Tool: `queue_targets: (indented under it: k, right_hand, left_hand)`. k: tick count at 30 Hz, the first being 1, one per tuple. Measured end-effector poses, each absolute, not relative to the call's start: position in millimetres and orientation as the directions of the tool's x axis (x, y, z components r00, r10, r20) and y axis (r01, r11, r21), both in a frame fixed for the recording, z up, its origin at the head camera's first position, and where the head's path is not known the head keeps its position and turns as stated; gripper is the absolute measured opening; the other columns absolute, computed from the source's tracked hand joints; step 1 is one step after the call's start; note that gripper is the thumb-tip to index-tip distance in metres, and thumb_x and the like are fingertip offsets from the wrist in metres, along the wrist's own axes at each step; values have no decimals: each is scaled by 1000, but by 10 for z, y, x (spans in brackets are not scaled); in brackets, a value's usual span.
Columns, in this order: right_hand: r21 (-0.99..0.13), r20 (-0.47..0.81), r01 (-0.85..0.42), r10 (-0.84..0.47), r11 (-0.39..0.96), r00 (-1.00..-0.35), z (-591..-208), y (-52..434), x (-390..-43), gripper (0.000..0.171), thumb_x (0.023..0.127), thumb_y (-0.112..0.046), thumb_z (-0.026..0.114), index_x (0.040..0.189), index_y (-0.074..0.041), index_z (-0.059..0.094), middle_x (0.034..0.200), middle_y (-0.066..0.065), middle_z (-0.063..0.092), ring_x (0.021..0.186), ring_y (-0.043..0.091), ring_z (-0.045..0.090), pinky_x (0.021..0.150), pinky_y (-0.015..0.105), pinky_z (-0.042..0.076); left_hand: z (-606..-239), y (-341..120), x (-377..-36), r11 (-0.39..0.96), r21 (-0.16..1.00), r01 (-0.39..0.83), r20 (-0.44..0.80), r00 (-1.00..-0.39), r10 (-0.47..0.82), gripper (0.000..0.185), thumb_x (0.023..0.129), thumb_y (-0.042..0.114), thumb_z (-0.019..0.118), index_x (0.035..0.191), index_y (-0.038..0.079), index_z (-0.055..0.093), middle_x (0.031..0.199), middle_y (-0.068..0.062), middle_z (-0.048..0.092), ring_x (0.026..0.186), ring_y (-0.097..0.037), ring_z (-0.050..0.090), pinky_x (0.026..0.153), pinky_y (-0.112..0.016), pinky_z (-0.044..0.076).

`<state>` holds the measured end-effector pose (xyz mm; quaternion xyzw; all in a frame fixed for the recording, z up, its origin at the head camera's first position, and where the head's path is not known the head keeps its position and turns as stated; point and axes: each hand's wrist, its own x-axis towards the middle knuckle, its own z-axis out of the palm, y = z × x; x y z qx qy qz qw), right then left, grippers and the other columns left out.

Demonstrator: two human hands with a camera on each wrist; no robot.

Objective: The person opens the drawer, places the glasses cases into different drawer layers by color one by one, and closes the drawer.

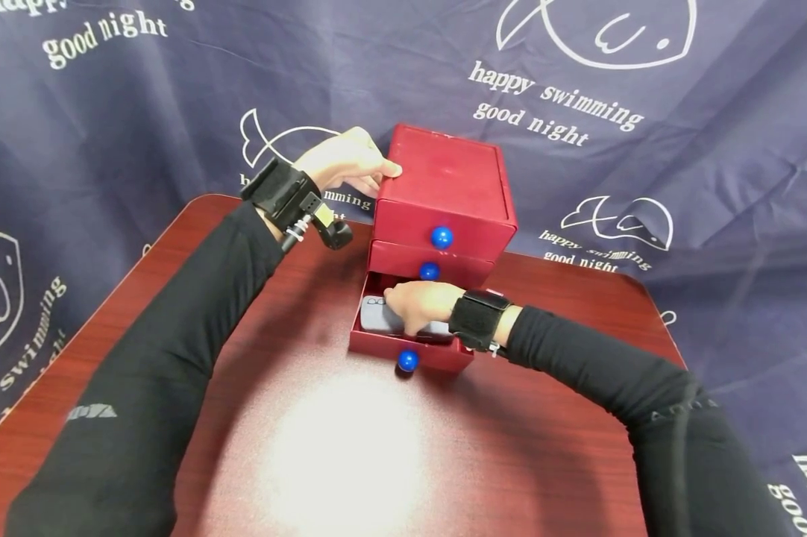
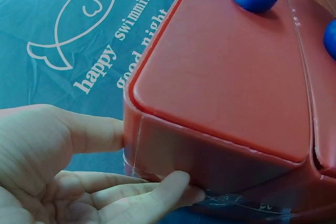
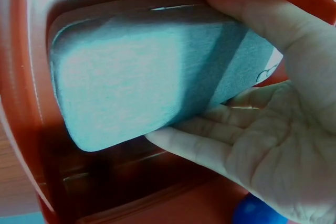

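Note:
A red drawer unit (image 1: pixel 449 168) with blue knobs stands on the table. Its bottom drawer (image 1: pixel 377 344) is pulled out, and a grey glasses case (image 1: pixel 379 317) with a small glasses drawing lies inside. My right hand (image 1: pixel 422 300) reaches into that drawer and grips the case, thumb along one long edge and fingers along the other (image 3: pixel 252 124). At the unit's upper left side is my left hand (image 1: pixel 350 158). Its thumb rests on the top edge, while the fairly straight fingers touch the side wall in the left wrist view (image 2: pixel 110 182).
The middle drawer (image 1: pixel 403 259) sticks out a little beneath the top one (image 1: pixel 410 222). A dark blue curtain (image 1: pixel 390 60) printed with fish and words hangs behind the brown table (image 1: pixel 296 328). A bright glare lies on the tabletop in front of the drawers.

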<state>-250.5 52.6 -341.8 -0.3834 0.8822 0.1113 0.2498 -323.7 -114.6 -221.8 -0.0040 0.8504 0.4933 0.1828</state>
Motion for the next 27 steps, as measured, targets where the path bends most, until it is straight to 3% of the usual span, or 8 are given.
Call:
queue_targets:
  k: [14,21,27]
  right_hand:
    - [49,-476,-706,-605,707,-638,-3539,562,-2485,35,87,-12,78,115,-5,57,94,9,68,85,22,64,76,31,58]
    - [66,-438,-704,-613,707,-657,-3578,604,-2458,43,87,-14,79,121,-5,54,104,11,67,96,25,64,86,36,60]
    - [85,-411,-711,-626,698,-663,-3596,651,-2430,43,88,-16,78,121,-6,54,107,11,66,98,25,64,87,36,61]
  left_hand:
    - [-2241,-1156,-3239,501,851,-158,-288,-938,194,23,100,19,65,113,0,62,129,-22,66,117,-27,69,96,-29,60]
    - [-2235,-1158,-3240,498,850,-172,-296,-938,181,25,99,20,66,116,1,62,127,-20,67,109,-22,72,97,-29,59]
    - [-2231,-1162,-3233,503,847,-172,-303,-934,192,34,99,19,65,125,-2,60,132,-21,65,117,-25,69,95,-28,60]
